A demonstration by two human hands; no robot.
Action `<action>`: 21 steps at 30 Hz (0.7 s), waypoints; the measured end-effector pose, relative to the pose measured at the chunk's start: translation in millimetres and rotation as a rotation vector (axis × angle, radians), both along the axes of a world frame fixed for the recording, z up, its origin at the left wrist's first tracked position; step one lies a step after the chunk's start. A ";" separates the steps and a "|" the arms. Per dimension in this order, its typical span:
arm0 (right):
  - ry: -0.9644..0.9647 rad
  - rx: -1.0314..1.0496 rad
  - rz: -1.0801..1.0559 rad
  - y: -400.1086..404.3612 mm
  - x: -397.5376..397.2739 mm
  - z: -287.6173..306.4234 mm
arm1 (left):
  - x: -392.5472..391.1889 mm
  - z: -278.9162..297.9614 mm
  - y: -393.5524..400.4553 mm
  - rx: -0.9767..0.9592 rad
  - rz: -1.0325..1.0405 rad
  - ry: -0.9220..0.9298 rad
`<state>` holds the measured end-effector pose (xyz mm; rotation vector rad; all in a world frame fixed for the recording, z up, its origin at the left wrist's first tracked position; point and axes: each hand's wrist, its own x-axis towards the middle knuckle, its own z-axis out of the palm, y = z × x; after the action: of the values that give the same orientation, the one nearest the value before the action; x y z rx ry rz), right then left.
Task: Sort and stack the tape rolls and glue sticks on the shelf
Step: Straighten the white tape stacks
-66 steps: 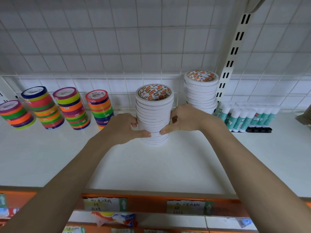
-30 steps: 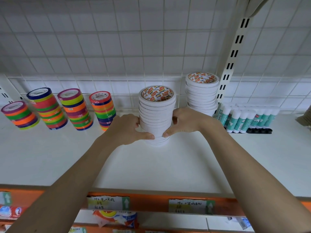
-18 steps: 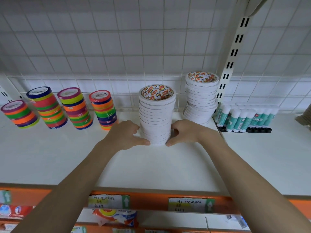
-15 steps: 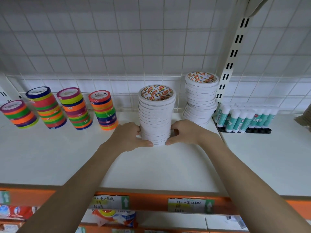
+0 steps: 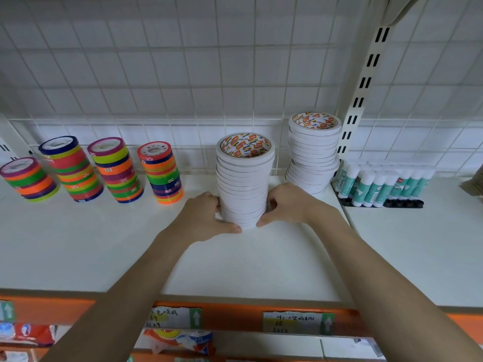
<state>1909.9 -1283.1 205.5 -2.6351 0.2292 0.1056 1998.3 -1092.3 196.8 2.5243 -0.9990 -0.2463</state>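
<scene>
white tape stack (image 5: 244,178) clasped at its base between both hands on the shelf (image 5: 109,246)

the stack's long axis is upright, set directly between the hands, equally near to each. the left hand (image 5: 206,218) and right hand (image 5: 290,205) are curled round its lowest rolls, thumbs in front. a second white stack (image 5: 312,152) is seen behind right, glue sticks (image 5: 379,182) further right.

Handwritten price tags (image 5: 292,322) on the shelf's orange edge (image 5: 235,313) — too scrawled to read; red-orange logos inside the white tape cores (image 5: 245,147) — illegible.
</scene>
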 end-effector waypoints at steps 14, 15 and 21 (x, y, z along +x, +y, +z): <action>-0.001 0.101 -0.003 7.0 -5.3 -6.6 | 2.7 3.1 -3.9 0.027 0.000 0.045; 0.001 0.086 -0.005 7.6 -4.7 -6.0 | 2.9 2.2 -3.8 0.011 0.001 0.060; 0.017 0.017 -0.012 8.9 -1.9 -2.8 | 6.0 -3.0 -2.2 -0.041 -0.009 0.106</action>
<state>1908.0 -1274.2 202.6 -2.6161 0.2485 0.1251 2004.3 -1094.5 193.8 2.4425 -0.9643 -0.3549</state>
